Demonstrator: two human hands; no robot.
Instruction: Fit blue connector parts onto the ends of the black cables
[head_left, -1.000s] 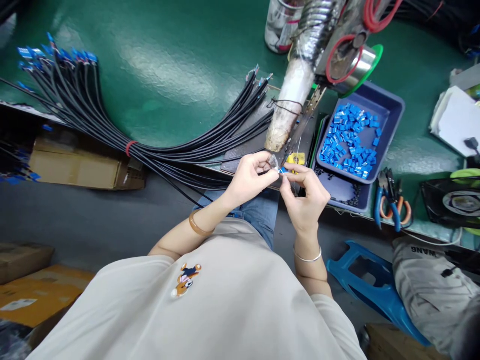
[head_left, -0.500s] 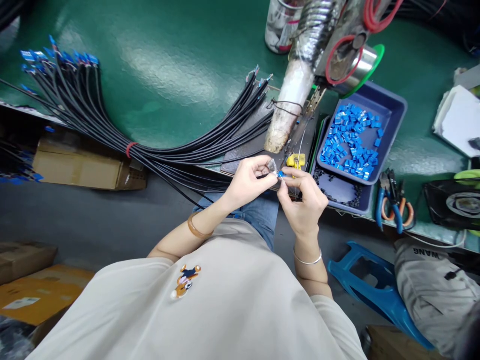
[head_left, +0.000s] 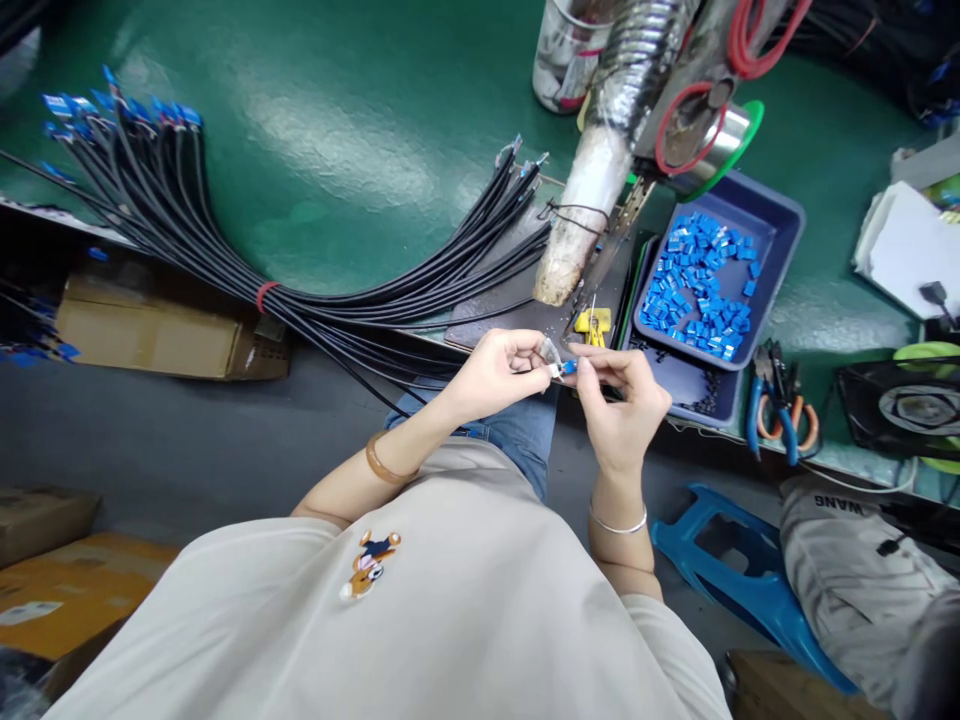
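Observation:
My left hand (head_left: 496, 372) is closed in a pinch on the end of a black cable, just off the front edge of the green bench. My right hand (head_left: 624, 398) faces it, fingers pinched on a small blue connector piece (head_left: 568, 367) held against that cable end. The two hands meet fingertip to fingertip. A bundle of black cables (head_left: 315, 300), tied with a red band, fans out across the bench to the left, with blue connectors (head_left: 112, 105) on its far ends.
A dark blue tray (head_left: 780, 215) with several small blue parts lies at the right, over a second tray of black parts (head_left: 694, 395). A foil-wrapped fixture (head_left: 600, 170), a solder spool (head_left: 712, 135), pliers (head_left: 776, 415), a jar (head_left: 566, 50), a blue stool (head_left: 735, 580) and cardboard boxes (head_left: 150, 335) surround me.
Both hands stay joined at the cable end and have shifted slightly right and down in view. My right fingers have re-gripped the blue piece.

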